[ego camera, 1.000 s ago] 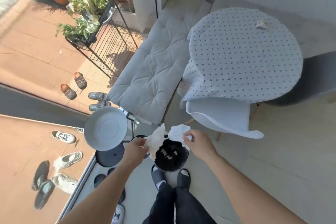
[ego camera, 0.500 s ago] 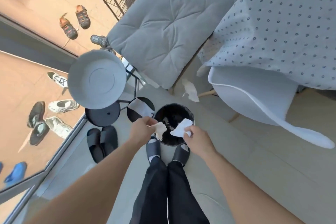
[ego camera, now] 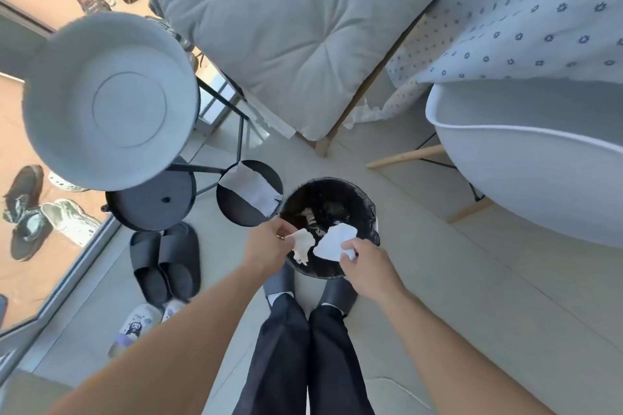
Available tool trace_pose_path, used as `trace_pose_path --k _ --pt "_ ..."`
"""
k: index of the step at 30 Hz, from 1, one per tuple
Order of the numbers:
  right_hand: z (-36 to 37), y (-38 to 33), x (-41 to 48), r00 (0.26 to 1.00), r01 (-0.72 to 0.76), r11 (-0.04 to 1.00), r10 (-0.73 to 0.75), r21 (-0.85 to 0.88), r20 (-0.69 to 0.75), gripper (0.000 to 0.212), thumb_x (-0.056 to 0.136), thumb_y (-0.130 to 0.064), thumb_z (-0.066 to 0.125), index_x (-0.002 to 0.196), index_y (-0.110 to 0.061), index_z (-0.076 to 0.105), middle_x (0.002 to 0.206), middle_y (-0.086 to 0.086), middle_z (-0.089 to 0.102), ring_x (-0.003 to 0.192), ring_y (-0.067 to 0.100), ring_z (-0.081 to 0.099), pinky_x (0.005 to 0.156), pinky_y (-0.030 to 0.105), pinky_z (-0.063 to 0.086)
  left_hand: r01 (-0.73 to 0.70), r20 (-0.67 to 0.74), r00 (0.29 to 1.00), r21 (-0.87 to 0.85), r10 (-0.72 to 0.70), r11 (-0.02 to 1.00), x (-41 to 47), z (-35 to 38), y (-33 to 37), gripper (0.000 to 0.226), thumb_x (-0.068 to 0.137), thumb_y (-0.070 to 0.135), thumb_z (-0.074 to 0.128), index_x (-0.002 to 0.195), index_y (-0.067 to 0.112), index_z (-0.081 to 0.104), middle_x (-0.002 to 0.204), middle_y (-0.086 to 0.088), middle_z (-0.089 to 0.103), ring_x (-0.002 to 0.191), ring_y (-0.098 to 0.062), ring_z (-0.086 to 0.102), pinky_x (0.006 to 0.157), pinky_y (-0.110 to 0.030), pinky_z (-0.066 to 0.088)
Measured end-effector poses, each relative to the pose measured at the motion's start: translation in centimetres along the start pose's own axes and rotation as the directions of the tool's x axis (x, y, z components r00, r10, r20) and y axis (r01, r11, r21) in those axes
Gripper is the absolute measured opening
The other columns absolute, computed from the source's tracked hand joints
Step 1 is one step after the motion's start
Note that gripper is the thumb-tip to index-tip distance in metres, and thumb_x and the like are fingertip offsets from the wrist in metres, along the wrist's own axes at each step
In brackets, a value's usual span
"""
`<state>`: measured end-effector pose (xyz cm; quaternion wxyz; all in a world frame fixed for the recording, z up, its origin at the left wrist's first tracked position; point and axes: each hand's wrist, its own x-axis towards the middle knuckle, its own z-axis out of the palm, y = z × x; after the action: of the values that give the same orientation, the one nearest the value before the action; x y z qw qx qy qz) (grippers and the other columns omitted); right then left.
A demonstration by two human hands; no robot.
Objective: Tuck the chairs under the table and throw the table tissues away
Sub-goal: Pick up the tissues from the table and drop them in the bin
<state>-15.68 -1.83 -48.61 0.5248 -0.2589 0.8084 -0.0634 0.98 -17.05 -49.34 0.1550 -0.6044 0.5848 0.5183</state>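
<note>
A black bin point(ego camera: 357, 199) with a dark liner stands on the floor right in front of my feet. My left hand point(ego camera: 268, 244) pinches a crumpled cream tissue point(ego camera: 301, 244) over the bin's near rim. My right hand point(ego camera: 365, 263) grips a white tissue point(ego camera: 335, 241) beside it, also over the bin. A white shell chair point(ego camera: 526, 158) sits at the right, its seat under the dotted tablecloth point(ego camera: 526, 17) of the table. Another white scrap point(ego camera: 365, 111) lies on the floor by the bench leg.
A grey cushioned bench point(ego camera: 296, 20) fills the top middle. A black tiered stand with a grey round tray point(ego camera: 108, 98) stands at the left, with black slippers point(ego camera: 165, 263) below it. A glass wall and shoes outside run along the left.
The view has dropped and closed in on the bin. Both hands have lowered their tissues to the bin's opening and still hold them.
</note>
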Motion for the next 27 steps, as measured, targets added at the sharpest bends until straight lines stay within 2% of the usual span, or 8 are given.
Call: trace_pose_path --k 3,8,10,12,17,20,23,27 --pt "0.8 0.4 1.4 1.0 0.012 1.0 -0.012 -0.012 0.005 0.037 0.102 -0.029 0.051 0.137 -0.025 0.062 0.131 -0.001 0.06 0.114 0.02 0.061 0.098 0.036 0.052 -0.011 0.008 1.0 -0.003 0.011 1.0 1.7 0.7 -0.7 0.013 0.093 0.022 0.069 0.104 0.022 0.077 0.101 0.004 0.077 0.073 -0.017 0.065 0.064 -0.029 0.052" --pt "0.8 0.1 2.4 1.0 0.024 0.999 -0.024 -0.022 0.006 0.041 0.101 -0.028 0.053 0.141 -0.024 0.062 0.141 0.001 0.057 0.116 0.022 0.065 0.105 0.04 0.051 0.005 0.114 0.993 0.016 -0.007 1.0 3.0 0.5 -1.2 0.043 0.093 0.044 0.071 0.134 0.032 0.067 0.126 0.012 0.07 0.099 -0.019 0.071 0.075 -0.032 0.06" --pt "0.5 -0.2 2.6 0.999 0.031 0.999 -0.03 -0.028 0.009 0.04 0.101 -0.03 0.053 0.14 -0.023 0.061 0.144 0.001 0.056 0.118 0.021 0.065 0.106 0.041 0.05 -0.001 0.106 0.994 0.025 -0.001 1.0 3.2 0.0 -1.3 0.042 0.094 0.045 0.071 0.134 0.035 0.067 0.127 0.011 0.071 0.1 -0.019 0.071 0.076 -0.028 0.059" --pt "0.2 -0.5 2.7 0.999 0.04 0.999 -0.04 -0.025 0.003 0.039 0.101 -0.031 0.053 0.139 -0.024 0.061 0.144 0.0 0.055 0.117 0.02 0.066 0.104 0.04 0.051 0.005 0.09 0.996 -0.021 -0.003 1.0 3.4 -0.6 -1.4 0.038 0.094 0.043 0.071 0.131 0.033 0.07 0.124 0.009 0.073 0.103 -0.022 0.074 0.087 -0.038 0.063" --pt "-1.8 -2.1 3.4 0.995 0.076 0.996 -0.078 -0.039 -0.062 0.034 0.101 -0.034 0.054 0.133 -0.027 0.063 0.133 -0.001 0.058 0.108 0.018 0.068 0.098 0.038 0.053 -0.013 -0.001 1.0 -0.046 0.013 0.999 3.8 -2.7 -1.5 0.028 0.097 0.038 0.068 0.123 0.027 0.073 0.113 0.008 0.077 0.097 -0.024 0.076 0.09 -0.049 0.063" --pt "-3.8 -3.4 4.6 0.98 0.1 0.995 -0.104 -0.03 -0.169 0.033 0.101 -0.037 0.056 0.132 -0.027 0.063 0.128 -0.003 0.061 0.104 0.016 0.066 0.097 0.037 0.053 -0.03 -0.089 0.996 -0.039 0.026 0.999 4.6 -4.0 -1.3 0.03 0.098 0.039 0.065 0.124 0.025 0.072 0.115 0.007 0.077 0.099 -0.021 0.073 0.096 -0.045 0.06" --pt "-6.6 -4.5 6.2 0.96 0.101 0.994 -0.108 -0.04 -0.26 0.036 0.101 -0.042 0.056 0.134 -0.028 0.06 0.132 -0.004 0.06 0.112 0.017 0.064 0.101 0.039 0.051 -0.043 -0.156 0.987 0.009 0.044 0.999 5.7 -5.1 -1.3 0.032 0.1 0.038 0.063 0.128 0.024 0.071 0.121 0.007 0.075 0.098 -0.014 0.067 0.092 -0.033 0.053" --pt "-10.1 -5.1 10.6 0.941 0.114 0.992 -0.124 -0.05 -0.316 0.044 0.101 -0.047 0.055 0.14 -0.027 0.056 0.135 -0.002 0.059 0.121 0.02 0.061 0.103 0.041 0.051 -0.055 -0.197 0.979 0.025 0.059 0.998 8.4 -5.3 -1.8 0.039 0.101 0.035 0.063 0.137 0.022 0.067 0.131 0.001 0.071 0.101 -0.012 0.063 0.088 -0.029 0.047"
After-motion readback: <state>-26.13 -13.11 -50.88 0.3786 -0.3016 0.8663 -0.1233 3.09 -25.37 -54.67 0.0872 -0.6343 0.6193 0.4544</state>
